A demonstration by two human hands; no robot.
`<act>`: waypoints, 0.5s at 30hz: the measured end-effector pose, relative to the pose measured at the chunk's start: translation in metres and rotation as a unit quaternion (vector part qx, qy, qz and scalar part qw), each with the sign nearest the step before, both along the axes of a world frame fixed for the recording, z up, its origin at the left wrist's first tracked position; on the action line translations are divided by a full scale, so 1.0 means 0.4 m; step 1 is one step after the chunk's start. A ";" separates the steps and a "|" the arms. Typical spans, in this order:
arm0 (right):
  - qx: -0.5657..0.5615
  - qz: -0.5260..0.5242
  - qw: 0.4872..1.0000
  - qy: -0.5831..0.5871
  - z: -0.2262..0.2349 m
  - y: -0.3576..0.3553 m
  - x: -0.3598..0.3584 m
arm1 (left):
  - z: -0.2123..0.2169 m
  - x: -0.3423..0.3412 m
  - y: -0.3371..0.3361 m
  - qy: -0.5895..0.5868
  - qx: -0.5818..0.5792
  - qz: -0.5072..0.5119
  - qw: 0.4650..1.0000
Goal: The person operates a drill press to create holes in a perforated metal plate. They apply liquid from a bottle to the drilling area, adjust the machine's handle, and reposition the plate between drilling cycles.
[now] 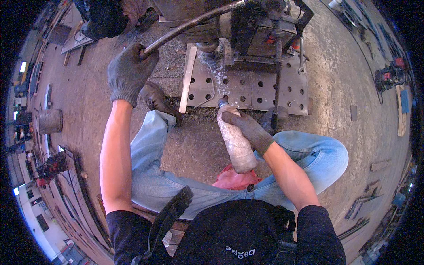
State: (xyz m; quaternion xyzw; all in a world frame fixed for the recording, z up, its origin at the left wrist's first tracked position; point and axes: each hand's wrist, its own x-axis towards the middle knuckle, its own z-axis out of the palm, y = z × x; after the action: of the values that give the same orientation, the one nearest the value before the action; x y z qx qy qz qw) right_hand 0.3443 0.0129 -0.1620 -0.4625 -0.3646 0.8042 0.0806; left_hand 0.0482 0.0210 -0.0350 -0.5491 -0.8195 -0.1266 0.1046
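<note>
My left hand [130,73], in a grey work glove, is wrapped round the end of a long, curved metal lever [192,25] reaching to a dark machine [258,37]. In my gloved right hand [249,128] is a dirty, whitish plastic bottle [238,152]. The bottle is tilted, its neck pointing away from me toward a metal plate [247,92] with rows of round holes. Pale flakes or splashes [218,77] lie on the plate between the bottle's neck and a round metal part under the machine. Whether anything leaves the bottle I cannot tell.
A flat strip [188,79] lies along the plate's left edge. Red cloth [236,179] is between my legs. My boot [159,100] stands left of the plate. A metal bucket [51,121] and long bars [73,190] lie farther left. A dark shape [104,20] occupies the top left.
</note>
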 end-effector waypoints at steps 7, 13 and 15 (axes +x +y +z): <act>-0.031 0.014 0.999 0.011 -0.020 0.012 0.017 | 0.001 0.006 0.000 -0.014 0.007 -0.001 1.000; -0.042 -0.007 0.999 0.017 -0.047 0.010 0.020 | 0.004 0.005 0.006 -0.013 -0.030 0.020 0.999; -0.042 -0.012 0.999 0.027 -0.047 0.009 0.019 | 0.001 0.002 0.004 -0.014 -0.015 0.011 1.000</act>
State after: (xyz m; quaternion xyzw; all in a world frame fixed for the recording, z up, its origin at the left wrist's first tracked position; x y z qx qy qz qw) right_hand 0.3517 0.0164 -0.1807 -0.4481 -0.3227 0.8299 0.0799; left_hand 0.0488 0.0226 -0.0345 -0.5401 -0.8284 -0.1208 0.0865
